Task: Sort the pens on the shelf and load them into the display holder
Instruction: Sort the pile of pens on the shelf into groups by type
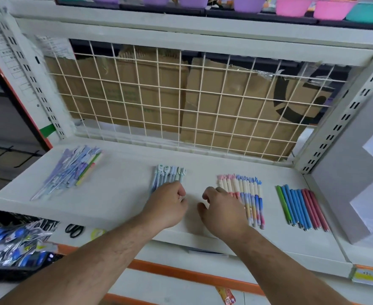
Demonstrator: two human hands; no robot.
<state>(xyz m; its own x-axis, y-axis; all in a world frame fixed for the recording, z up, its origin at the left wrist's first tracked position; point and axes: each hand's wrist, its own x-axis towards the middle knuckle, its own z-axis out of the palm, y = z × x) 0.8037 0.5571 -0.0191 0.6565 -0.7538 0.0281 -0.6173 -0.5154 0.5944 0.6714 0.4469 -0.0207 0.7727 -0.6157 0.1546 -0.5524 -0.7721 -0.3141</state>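
Note:
Four groups of pens lie on the white shelf. A short row of pale blue pens lies in the middle; my left hand covers their lower ends with its fingers curled over them. To the right lies a row of pink and blue gradient pens. My right hand rests at that row's left edge, fingers loosely curled and thumb apart, gripping nothing that I can see. A mixed heap of purple, blue and green pens sits at the far left. Slim green, blue and red pens lie at the right.
A wire grid with cardboard behind it closes the back of the shelf. A grey box stands at the right end. A black basket of packets and scissors lie below left. Coloured tubs sit overhead.

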